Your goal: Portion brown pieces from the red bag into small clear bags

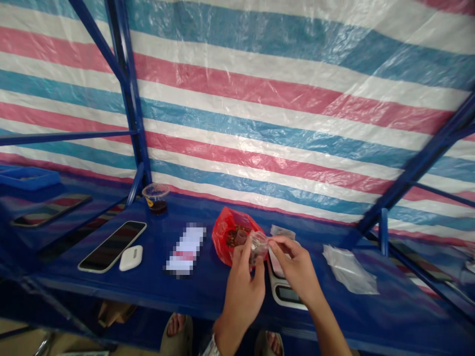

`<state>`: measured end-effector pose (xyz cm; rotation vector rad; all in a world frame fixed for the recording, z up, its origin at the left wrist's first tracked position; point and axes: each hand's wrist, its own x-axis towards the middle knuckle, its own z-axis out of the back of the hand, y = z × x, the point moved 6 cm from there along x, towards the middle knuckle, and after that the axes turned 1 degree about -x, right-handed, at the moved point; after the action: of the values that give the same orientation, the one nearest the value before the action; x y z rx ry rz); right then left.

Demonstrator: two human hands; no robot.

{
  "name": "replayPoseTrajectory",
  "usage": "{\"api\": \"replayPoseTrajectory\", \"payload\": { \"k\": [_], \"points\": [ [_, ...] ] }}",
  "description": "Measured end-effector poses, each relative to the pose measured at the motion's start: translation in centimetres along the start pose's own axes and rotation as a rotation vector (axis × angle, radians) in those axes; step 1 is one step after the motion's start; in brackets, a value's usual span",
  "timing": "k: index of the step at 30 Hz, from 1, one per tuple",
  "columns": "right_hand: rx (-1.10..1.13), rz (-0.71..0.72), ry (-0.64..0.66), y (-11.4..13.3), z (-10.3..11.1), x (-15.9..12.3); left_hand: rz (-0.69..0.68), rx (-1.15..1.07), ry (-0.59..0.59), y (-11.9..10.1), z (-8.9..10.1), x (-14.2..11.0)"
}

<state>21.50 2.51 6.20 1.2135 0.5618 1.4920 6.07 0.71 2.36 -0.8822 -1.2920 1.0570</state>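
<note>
My left hand [245, 287] is closed on a small clear plastic bag [259, 242], its mouth held round and open, with some dark bits low inside. My right hand [293, 262] pinches the bag's right edge between thumb and finger. Just behind and left of my left hand, an open red plastic bag [221, 240] holds small brown pieces [233, 236]; a small clear cup-like thing [242, 237] lies among them. Partly under my right hand sits a white digital scale [276, 291] with a dark display. Behind it lies another small clear bag [282, 231].
Clear plastic bags [351, 269] lie at the right. On the left are a lit phone [186, 249], a white earbud case [131, 258], a dark-screened phone [113, 247] and a clear cup [156, 198] with dark liquid. Blue metal posts [135, 113] flank the blue shelf [200, 291].
</note>
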Motion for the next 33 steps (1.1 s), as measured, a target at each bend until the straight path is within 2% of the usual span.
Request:
{"api": "replayPoseTrajectory", "payload": {
  "k": [4,7,10,13,15,18,21,24,26,29,33],
  "points": [
    [0.007,-0.005,-0.111,-0.7,2.7,0.0,-0.163,0.189,-0.023,-1.7,0.1,-0.5],
    [0.024,-0.11,-0.208,-3.7,5.2,0.2,-0.227,0.278,-0.103,-2.3,0.7,-0.5],
    [-0.162,-0.237,-0.278,-7.3,7.5,-0.1,-0.198,0.391,-0.197,-2.2,2.0,0.0],
    [-0.429,-0.267,-0.31,-8.9,8.9,-0.6,-0.107,0.583,-0.335,-1.7,4.3,0.8],
    [-0.551,-0.231,-0.379,-8.3,9.3,-0.9,-0.026,0.672,-0.404,-1.0,5.9,1.4],
    [-0.613,-0.128,-0.455,-5.9,8.8,-1.0,0.033,0.689,-0.347,0.5,6.9,2.5],
    [-0.592,-0.018,-0.354,-3.8,6.5,-0.6,0.025,0.602,-0.223,1.6,6.7,3.2],
    [-0.576,0.047,-0.217,-2.6,4.0,-0.4,-0.085,0.575,-0.2,1.3,6.5,3.4],
    [-0.554,0.058,-0.198,-2.3,3.3,-0.3,-0.149,0.606,-0.196,0.8,6.4,3.4],
    [-0.541,0.024,-0.291,-2.4,4.3,-0.3,-0.128,0.604,-0.181,1.0,6.4,3.4],
    [-0.442,-0.131,-0.473,-3.7,7.6,-0.8,-0.078,0.513,-0.214,1.7,6.9,3.6]
  ]
}}
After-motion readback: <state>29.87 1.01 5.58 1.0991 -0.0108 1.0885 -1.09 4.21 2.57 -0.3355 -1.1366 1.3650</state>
